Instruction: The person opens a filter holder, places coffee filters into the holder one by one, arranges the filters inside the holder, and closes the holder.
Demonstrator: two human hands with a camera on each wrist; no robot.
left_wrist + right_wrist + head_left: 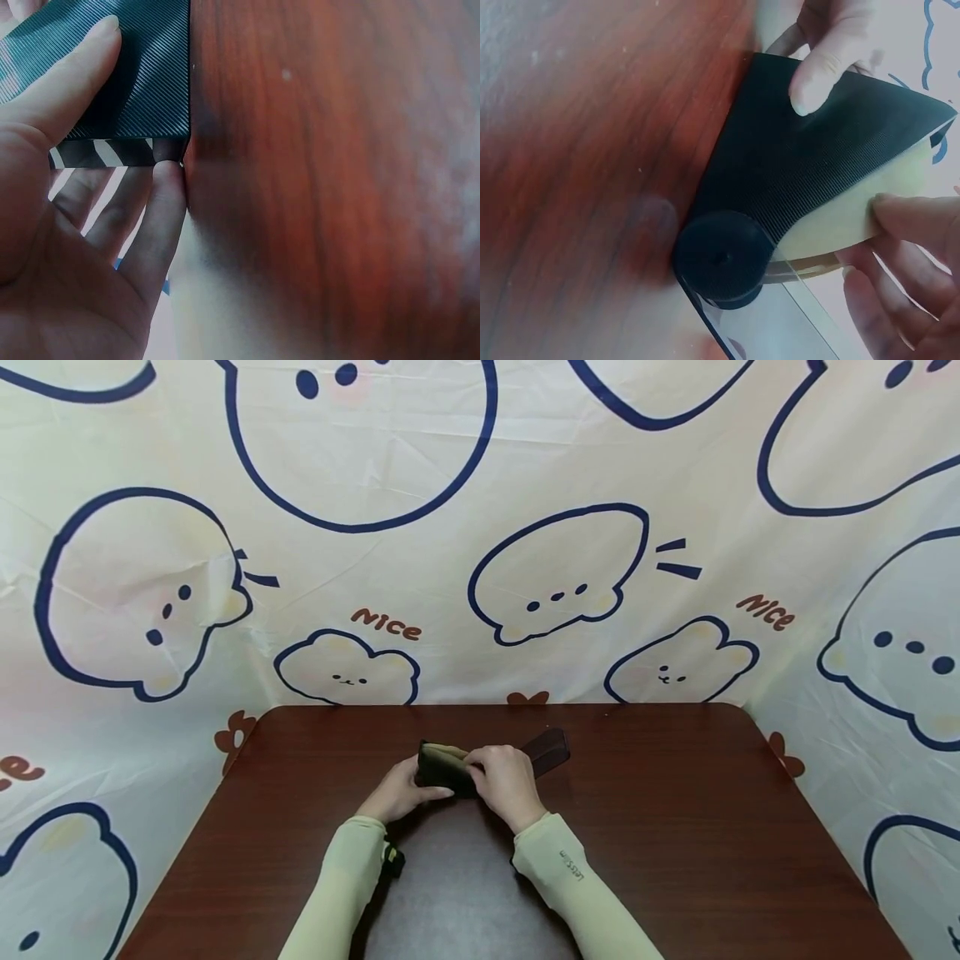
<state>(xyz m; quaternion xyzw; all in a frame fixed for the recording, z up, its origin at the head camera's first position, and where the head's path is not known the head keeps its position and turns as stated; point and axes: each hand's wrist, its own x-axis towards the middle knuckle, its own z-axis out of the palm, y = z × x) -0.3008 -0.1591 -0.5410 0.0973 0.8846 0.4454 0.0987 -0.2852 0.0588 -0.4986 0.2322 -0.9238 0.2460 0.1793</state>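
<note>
A black case [444, 768] with a finely ribbed face is held raised at an angle near the table's middle. My left hand [397, 792] grips its left end, thumb across the ribbed face and fingers behind, as the left wrist view shows. A round black knob [724, 255] sits at one corner. From the case's opening shows a pale yellow curved piece [840, 214], its exact kind unclear. My right hand [508, 781] pinches this piece's edge between thumb and fingers. Beyond the right hand sticks out a dark, glossy flat panel [551, 752]; its join to the case is hidden.
The brown wooden table [675, 827] lies under both forearms. Around its back and sides hangs a white cloth [442, 585] printed with blue cartoon outlines. A dark strap piece [393, 860] is at the left wrist.
</note>
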